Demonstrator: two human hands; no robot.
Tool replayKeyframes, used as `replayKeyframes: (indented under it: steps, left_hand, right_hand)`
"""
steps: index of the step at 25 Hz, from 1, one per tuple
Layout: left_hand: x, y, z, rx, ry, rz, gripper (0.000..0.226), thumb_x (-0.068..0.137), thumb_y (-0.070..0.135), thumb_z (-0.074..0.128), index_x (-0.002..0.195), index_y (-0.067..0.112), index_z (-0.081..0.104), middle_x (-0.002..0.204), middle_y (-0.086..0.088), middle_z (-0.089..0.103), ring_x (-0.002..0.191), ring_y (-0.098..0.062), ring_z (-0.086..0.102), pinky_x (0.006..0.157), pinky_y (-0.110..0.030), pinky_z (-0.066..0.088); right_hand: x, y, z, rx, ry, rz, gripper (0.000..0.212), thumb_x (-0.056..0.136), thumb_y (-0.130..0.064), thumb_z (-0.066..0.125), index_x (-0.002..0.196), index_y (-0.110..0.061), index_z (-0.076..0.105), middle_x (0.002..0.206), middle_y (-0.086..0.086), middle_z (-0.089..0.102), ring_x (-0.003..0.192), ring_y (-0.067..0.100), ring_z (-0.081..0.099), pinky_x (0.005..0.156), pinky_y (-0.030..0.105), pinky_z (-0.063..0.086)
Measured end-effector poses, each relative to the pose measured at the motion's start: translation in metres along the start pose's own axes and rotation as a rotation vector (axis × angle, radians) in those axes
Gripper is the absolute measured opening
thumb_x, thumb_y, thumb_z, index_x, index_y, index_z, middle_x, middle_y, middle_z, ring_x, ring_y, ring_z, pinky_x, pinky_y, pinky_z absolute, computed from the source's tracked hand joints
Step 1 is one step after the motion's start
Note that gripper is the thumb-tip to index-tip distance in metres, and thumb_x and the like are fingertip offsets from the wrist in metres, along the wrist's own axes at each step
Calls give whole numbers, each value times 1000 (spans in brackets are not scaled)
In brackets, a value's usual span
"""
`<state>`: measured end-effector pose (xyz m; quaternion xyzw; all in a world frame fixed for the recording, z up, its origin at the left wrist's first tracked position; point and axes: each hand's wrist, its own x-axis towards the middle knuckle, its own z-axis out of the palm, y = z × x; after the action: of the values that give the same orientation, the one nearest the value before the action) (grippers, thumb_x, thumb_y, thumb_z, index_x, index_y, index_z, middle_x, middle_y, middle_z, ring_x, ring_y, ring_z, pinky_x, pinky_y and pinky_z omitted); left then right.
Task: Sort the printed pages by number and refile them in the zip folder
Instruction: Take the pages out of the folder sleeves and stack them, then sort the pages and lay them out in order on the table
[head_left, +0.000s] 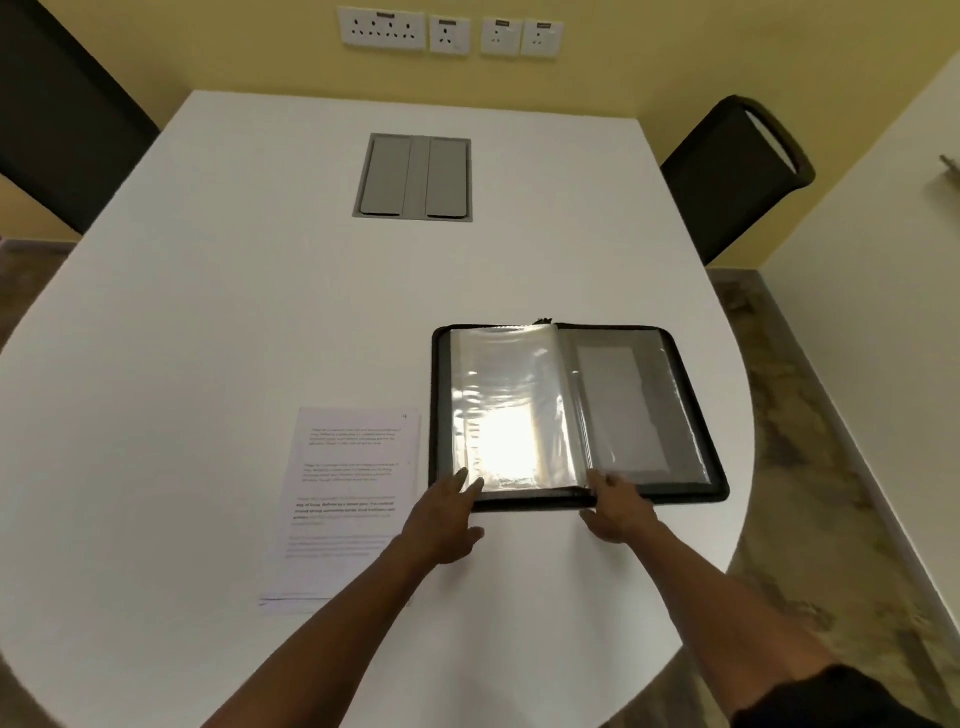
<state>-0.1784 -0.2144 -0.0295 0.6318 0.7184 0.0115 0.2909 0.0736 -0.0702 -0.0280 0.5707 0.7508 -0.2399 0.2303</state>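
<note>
Right hand (618, 512): nearest the camera; it rested at the folder's near edge by the spine, fingers (602, 483) curled over the bottom of the sleeves, probably to steady or turn a sleeve. Whether they pinched plastic could not be told.
Worktop (260, 312): white, rounded; it carried everything within easy reach of both arms.
Zip folder (719, 488): lay open and flat, right of centre near the worktop's near edge, zip fully undone so the clear sleeves (511, 395) were exposed for refiling.
Printed pages (348, 493): stacked face up just left of the folder, apart from it, probably staged for sorting; the corner number was too small to read.
Left hand (447, 519): fingers straight and relaxed, tips pressing the lower left sleeve corner, holding nothing, apparently keeping the left sleeves flat.
Progress: visible sleeves appeared empty, so refiling was judged not yet begun.
</note>
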Motion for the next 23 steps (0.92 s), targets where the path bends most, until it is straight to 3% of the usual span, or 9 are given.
replayKeyframes:
  steps: [3,6,11,17,23]
  left_hand:
    - [28,16,3,117,-199,-35,84,95,50,55,159,21,8,166,-8,2,152,-33,4,122,-45,17]
    - [44,32,12,151,-280,-40,87,95,50,57,159,20,7,166,-6,-8,151,-39,-2,121,-49,19]
    - [63,57,25,121,-289,9,88,94,45,61,159,21,7,166,-1,-14,151,-35,-12,120,-50,21]
    - [73,85,32,218,-201,-102,77,93,36,58,157,27,15,166,0,-5,149,-36,12,111,-59,26]
    - [59,81,24,235,-157,-159,76,93,37,59,156,27,19,166,-4,1,146,-36,22,115,-53,25]
  right_hand:
    - [3,21,9,-6,-37,-35,76,96,-45,54,159,-29,13,168,4,2,151,30,19,114,48,36]
    - [1,37,13,-28,-13,-64,74,99,-42,51,160,-31,10,168,-1,-2,153,29,13,112,49,39]
    - [3,72,13,-22,-25,-30,80,99,-46,50,160,-29,2,168,-2,-13,155,26,0,111,51,39]
    - [9,85,11,-63,-57,23,88,95,-56,50,160,-30,-4,166,-2,-19,154,29,-2,110,56,37]
    - [10,84,24,-48,-20,18,97,91,-61,53,159,-27,-8,164,4,-26,154,34,-7,113,59,31]
